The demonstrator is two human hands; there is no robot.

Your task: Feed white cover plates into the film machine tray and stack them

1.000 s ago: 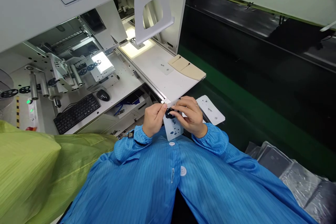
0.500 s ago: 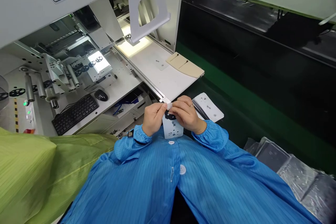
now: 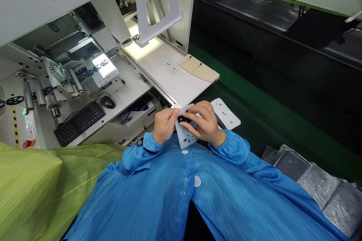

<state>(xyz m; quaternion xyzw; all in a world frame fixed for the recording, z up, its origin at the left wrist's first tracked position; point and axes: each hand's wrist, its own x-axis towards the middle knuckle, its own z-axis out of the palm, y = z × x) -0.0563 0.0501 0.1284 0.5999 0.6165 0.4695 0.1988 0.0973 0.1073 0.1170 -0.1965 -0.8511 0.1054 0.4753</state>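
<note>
In front of my chest, a white sheet with several small dark holes or spots (image 3: 186, 140) hangs between my hands. My left hand (image 3: 165, 123) is closed, its thumb and forefinger pinching the sheet's upper left edge. A black piece with round holes (image 3: 184, 118) shows against the upper part of the sheet. My right hand (image 3: 206, 122) curls over that part, with thumb and forefinger closed around the black piece; the exact contact is partly hidden. Just beyond my right hand lies a stack of white printed sheets (image 3: 226, 113) with rounded corners.
A white work surface (image 3: 181, 86) holds a beige board (image 3: 198, 67) and a printed sheet. To the left are a keyboard (image 3: 79, 124), a mouse (image 3: 107, 101) and a machine with rollers carrying a strip of black discs (image 3: 89, 73). Clear plastic packs (image 3: 316, 184) lie at right.
My right hand has shifted slightly right and its fingers have spread around the black piece. The sheet's top edge now shows more between the hands. The view has moved slightly.
</note>
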